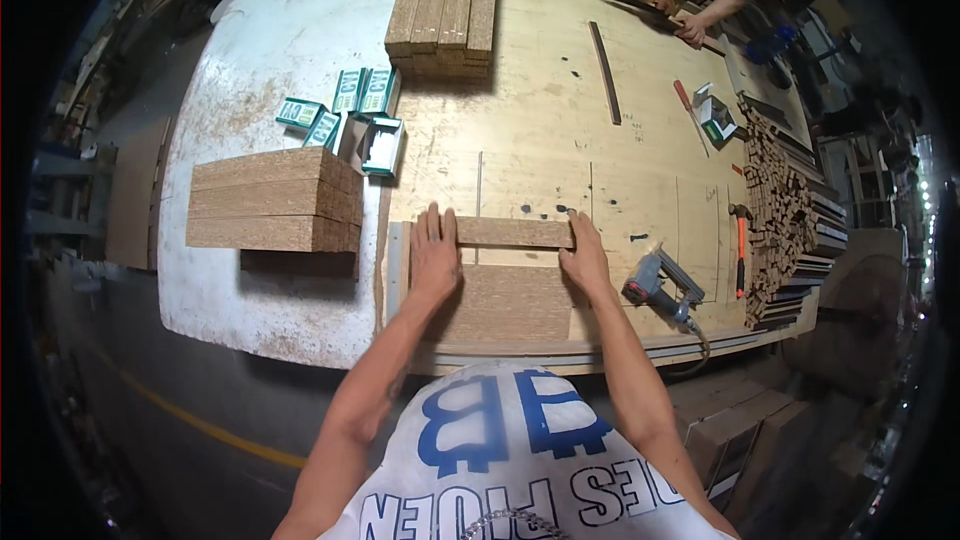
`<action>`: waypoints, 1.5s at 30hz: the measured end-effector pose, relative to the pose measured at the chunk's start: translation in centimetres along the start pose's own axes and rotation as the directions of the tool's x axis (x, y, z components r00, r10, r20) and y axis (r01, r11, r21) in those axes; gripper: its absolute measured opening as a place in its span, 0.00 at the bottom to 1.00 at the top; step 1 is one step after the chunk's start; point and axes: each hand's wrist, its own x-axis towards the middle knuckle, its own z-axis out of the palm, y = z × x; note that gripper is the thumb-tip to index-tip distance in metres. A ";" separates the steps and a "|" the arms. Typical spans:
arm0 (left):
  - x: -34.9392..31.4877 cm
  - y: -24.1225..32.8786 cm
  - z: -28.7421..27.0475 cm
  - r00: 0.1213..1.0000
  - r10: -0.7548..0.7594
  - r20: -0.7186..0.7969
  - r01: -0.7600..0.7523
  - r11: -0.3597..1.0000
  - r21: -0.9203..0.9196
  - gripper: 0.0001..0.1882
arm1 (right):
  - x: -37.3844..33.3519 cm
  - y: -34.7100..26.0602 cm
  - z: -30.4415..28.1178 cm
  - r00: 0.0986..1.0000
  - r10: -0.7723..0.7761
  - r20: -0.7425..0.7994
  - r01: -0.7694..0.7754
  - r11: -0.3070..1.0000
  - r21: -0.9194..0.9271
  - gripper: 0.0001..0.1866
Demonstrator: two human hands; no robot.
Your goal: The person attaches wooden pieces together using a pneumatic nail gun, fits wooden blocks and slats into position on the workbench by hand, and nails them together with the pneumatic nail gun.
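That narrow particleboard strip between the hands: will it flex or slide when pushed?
The particleboard strip looks thick and short, so probably stiff. It lies flat on a wider board, so it likely slides rather than rolls or tips. Left hand and right hand bracket its ends.

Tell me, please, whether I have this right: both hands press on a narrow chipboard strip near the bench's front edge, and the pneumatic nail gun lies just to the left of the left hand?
Not quite. The head view shows the left hand and right hand at the two ends of the narrow chipboard strip, but the pneumatic nail gun lies on the bench to the right of the right hand, not to the left of the left.
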 end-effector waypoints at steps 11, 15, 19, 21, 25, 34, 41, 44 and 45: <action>-1.0 -1.5 -2.7 0.966 0.174 0.191 -0.160 0.983 -0.088 0.35 | -3.6 -0.5 -1.8 0.997 -0.035 0.072 0.044 0.990 -0.131 0.36; -0.6 -1.4 -2.6 0.964 0.140 0.224 -0.125 0.989 -0.083 0.33 | -4.7 0.1 -0.8 0.971 0.204 0.122 -0.210 0.977 0.043 0.39; -0.3 -1.3 -1.6 0.974 0.130 0.185 -0.129 0.992 -0.020 0.31 | -4.5 0.7 -0.1 0.933 0.346 0.101 -0.360 0.912 0.195 0.40; -0.5 -0.9 -1.7 0.979 0.128 0.159 -0.133 0.991 0.021 0.30 | -4.4 1.3 0.3 0.942 0.330 0.063 -0.336 0.911 0.241 0.40; -2.4 -0.4 -2.9 0.964 0.176 0.199 -0.164 0.983 -0.077 0.30 | -5.6 1.4 0.1 0.972 0.232 0.022 -0.233 0.964 0.128 0.40; -4.0 -0.9 -1.7 0.975 0.139 0.172 -0.135 0.990 -0.034 0.30 | -3.7 1.1 0.6 0.941 0.338 0.011 -0.328 0.907 0.264 0.32; -4.1 -1.5 -1.8 0.966 0.187 0.179 -0.176 0.982 -0.075 0.28 | -4.9 -0.3 -0.8 0.967 -0.248 0.055 0.254 0.953 -0.168 0.23; -2.8 -0.7 -2.1 0.939 0.198 0.282 -0.193 0.980 -0.046 0.26 | -4.4 -1.8 -0.3 0.906 -0.373 0.201 0.420 0.857 -0.299 0.21; -2.6 -0.5 -2.1 0.942 0.188 0.277 -0.185 0.982 -0.036 0.26 | -4.2 -1.6 0.1 0.901 -0.385 0.202 0.431 0.854 -0.292 0.21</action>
